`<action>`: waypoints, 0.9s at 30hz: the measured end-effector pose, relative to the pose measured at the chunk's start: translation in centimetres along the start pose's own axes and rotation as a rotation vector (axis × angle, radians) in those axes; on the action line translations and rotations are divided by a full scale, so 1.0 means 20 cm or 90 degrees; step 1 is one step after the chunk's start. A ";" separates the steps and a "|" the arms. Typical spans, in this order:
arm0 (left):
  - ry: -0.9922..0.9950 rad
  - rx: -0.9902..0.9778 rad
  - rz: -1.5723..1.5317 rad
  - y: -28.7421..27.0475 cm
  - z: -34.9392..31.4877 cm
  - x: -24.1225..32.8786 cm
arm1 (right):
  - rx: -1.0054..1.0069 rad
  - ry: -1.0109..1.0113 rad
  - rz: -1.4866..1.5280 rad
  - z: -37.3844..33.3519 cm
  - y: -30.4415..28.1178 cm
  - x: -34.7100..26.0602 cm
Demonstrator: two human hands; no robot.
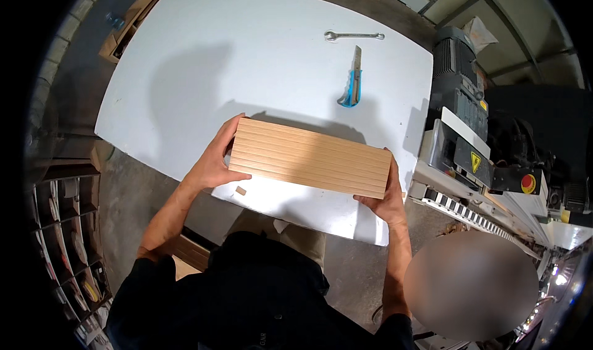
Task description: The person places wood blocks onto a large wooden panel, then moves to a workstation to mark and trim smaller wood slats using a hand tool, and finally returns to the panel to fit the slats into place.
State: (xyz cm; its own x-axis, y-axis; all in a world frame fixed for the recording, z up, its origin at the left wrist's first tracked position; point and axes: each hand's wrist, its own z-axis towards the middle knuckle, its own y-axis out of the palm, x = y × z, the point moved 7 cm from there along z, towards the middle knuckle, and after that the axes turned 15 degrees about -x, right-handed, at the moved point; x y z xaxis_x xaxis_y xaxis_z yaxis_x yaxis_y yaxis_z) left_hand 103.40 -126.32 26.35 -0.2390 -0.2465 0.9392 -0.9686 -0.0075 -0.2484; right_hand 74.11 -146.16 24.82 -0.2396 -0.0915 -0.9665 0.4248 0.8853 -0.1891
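A stack of light brown wood strips, pressed together into a block, spans the space between my hands over the near part of a white table. My left hand grips the block's left end, thumb along the near side. At the opposite end, my right hand is closed round the strips, its thumb at the near lower corner. The block slants slightly down to the right. Beyond it lies a blue utility knife with its blade out. A small wood offcut rests near the table's front edge.
Farther back on the table is a metal wrench. A machine with a motor and a red stop button stands along the right. Shelving with compartments is at the left. A wooden crate sits beyond the table's far left corner.
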 end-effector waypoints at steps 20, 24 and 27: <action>0.026 0.057 -0.055 -0.28 -0.08 -0.14 | -0.063 0.037 -0.088 0.33 0.15 -0.02; 0.165 0.075 0.018 -0.30 -0.14 -0.12 | -0.059 -0.021 -0.371 0.30 0.14 -0.10; 0.211 0.110 0.041 -0.30 -0.32 -0.04 | -0.104 -0.064 -0.265 0.32 0.24 -0.24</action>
State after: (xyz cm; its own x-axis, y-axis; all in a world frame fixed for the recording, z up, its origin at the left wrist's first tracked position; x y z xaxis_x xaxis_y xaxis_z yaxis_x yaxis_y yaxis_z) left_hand 108.90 -119.92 28.59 -0.3355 0.0743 0.9391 -0.9317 -0.1732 -0.3192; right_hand 82.85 -144.30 27.49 -0.2711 -0.4908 -0.8280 0.1648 0.8239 -0.5423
